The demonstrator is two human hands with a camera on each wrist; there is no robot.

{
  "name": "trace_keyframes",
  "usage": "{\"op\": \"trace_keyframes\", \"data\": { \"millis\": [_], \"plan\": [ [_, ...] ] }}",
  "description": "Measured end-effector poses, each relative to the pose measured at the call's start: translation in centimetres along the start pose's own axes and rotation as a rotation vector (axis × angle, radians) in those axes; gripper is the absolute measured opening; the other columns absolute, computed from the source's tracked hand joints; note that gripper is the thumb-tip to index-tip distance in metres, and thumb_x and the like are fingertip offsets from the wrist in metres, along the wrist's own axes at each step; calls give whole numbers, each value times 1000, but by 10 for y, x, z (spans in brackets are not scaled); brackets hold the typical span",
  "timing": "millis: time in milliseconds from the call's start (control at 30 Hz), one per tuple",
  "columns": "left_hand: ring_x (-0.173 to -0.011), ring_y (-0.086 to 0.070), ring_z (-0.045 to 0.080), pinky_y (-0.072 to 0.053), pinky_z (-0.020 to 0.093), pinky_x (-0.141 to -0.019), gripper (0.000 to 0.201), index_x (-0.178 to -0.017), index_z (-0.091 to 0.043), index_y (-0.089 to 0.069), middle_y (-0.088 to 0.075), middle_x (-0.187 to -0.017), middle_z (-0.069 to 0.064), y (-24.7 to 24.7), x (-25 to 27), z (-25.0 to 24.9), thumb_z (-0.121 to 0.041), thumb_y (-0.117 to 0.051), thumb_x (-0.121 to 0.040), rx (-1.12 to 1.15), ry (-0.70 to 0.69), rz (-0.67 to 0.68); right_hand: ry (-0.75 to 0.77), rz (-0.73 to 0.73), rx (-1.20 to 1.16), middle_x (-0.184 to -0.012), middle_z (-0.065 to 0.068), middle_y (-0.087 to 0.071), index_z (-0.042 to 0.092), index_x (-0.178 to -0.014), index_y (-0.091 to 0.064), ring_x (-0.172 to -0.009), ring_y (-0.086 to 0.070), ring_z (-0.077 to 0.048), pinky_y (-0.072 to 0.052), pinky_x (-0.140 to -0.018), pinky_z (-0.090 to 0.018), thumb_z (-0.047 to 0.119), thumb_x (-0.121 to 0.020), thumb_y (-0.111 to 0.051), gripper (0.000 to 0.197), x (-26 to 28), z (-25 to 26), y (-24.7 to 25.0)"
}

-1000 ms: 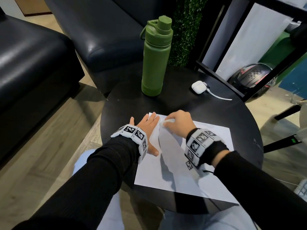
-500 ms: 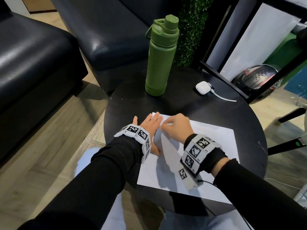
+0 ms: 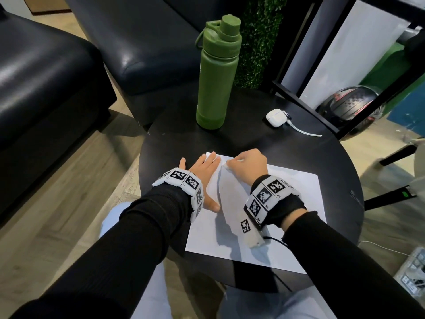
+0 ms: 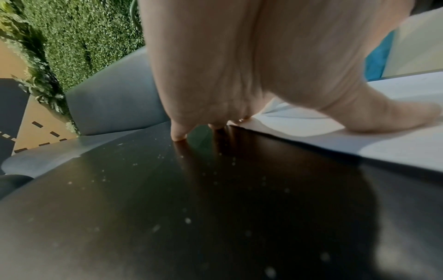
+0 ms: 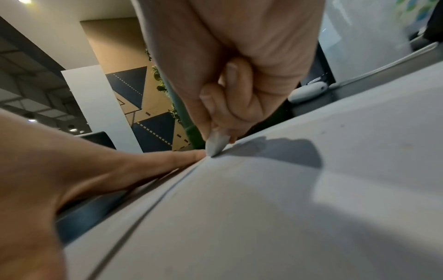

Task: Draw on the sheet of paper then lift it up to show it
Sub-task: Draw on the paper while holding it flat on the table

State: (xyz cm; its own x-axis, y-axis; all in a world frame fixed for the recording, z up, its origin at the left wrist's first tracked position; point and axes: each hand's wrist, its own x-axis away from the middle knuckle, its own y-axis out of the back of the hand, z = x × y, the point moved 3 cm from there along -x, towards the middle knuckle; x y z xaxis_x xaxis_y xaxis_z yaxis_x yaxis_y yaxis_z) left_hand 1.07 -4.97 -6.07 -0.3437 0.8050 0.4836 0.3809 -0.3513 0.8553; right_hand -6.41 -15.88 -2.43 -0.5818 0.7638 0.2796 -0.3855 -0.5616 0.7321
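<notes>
A white sheet of paper [image 3: 287, 203] lies on the round black table [image 3: 264, 139]. My left hand [image 3: 204, 173] lies flat with straight fingers on the sheet's far left corner, thumb on the paper [image 4: 395, 147] and little finger on the table. My right hand [image 3: 246, 166] pinches a white pen [image 5: 215, 145] just right of the left fingers. The pen's tip touches the paper [image 5: 287, 208] near its far edge. In the right wrist view a thin dark line runs along the sheet from the tip.
A tall green bottle [image 3: 216, 72] stands at the back of the table. A white earbud case [image 3: 276, 117] with a cable lies at the back right. Dark sofas [image 3: 57, 77] stand to the left, and a helmet [image 3: 349, 107] lies on the floor to the right.
Both hands stay at almost the same spot on the sheet's far left corner. The head view has shifted slightly.
</notes>
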Motion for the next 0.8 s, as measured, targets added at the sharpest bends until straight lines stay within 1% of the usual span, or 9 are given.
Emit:
{"op": "trace_keyframes", "data": {
  "millis": [100, 200, 367, 467, 533, 633, 700, 767, 800],
  "plan": [
    [-146, 14, 14, 2, 58, -113, 122, -150, -21, 13, 18, -158, -6, -1, 2, -1, -56, -72, -70, 3, 4, -7, 30, 24, 19, -94, -12, -72, 3, -93, -73, -91, -64, -21, -42, -73, -24, 16, -85, -60, 20, 10, 1, -7],
    [-146, 14, 15, 1, 58, -114, 121, -150, -20, 13, 18, -158, -5, 0, 4, -1, -54, -72, -70, -7, 1, -17, 91, 142, 105, -90, -13, -73, 3, -91, -74, -86, -65, -20, -46, -78, -24, 15, -86, -59, 20, 21, 5, -15],
    [-146, 11, 15, -1, 60, -113, 123, -150, -22, 9, 15, -158, -8, 0, 3, -2, -60, -73, -66, 8, -3, -16, -23, -28, 0, -100, -10, -72, 7, -96, -74, -101, -63, -23, -43, -78, -23, 14, -86, -59, 19, -1, -1, 8],
    [-146, 13, 14, -1, 59, -114, 122, -150, -20, 12, 17, -158, -6, 0, 3, -1, -53, -73, -69, -9, 6, -6, 71, 95, 73, -93, -5, -70, 9, -96, -74, -87, -60, -14, -42, -77, -22, 16, -86, -59, 19, 17, -2, -10],
    [-146, 13, 14, -1, 59, -114, 120, -150, -20, 12, 17, -158, -6, 2, 3, -1, -52, -72, -70, -12, 6, -11, 87, 162, 77, -92, -4, -70, 10, -95, -74, -82, -57, -12, -42, -78, -22, 17, -86, -62, 18, 25, -2, -14],
    [-146, 15, 14, 2, 59, -113, 123, -150, -20, 14, 19, -157, -6, 2, 2, -2, -59, -71, -69, 6, 3, 18, 34, 77, -18, -96, -8, -72, 7, -95, -74, -86, -61, -17, -48, -85, -26, 16, -85, -63, 17, 8, -3, -1],
    [-146, 15, 15, 2, 58, -113, 123, -150, -20, 14, 20, -157, -6, 2, 4, -4, -59, -71, -69, 10, 14, 24, -12, 14, -73, -95, -9, -72, 5, -94, -74, -91, -62, -19, -48, -85, -27, 15, -85, -63, 17, 5, -3, 1],
    [-146, 14, 15, 1, 58, -113, 121, -150, -20, 13, 18, -158, -6, 3, 6, -6, -55, -71, -71, 9, 11, 8, 5, 49, -46, -88, -6, -70, 6, -93, -74, -88, -63, -17, -49, -84, -28, 13, -84, -61, 17, 15, -5, -7],
    [-146, 13, 15, 0, 59, -114, 118, -150, -19, 12, 18, -158, -5, 3, 7, -6, -53, -70, -72, 9, 7, -4, 29, 106, -20, -82, -2, -68, 7, -92, -75, -81, -61, -14, -49, -79, -26, 13, -84, -61, 17, 22, -6, -13]
  ]
}}
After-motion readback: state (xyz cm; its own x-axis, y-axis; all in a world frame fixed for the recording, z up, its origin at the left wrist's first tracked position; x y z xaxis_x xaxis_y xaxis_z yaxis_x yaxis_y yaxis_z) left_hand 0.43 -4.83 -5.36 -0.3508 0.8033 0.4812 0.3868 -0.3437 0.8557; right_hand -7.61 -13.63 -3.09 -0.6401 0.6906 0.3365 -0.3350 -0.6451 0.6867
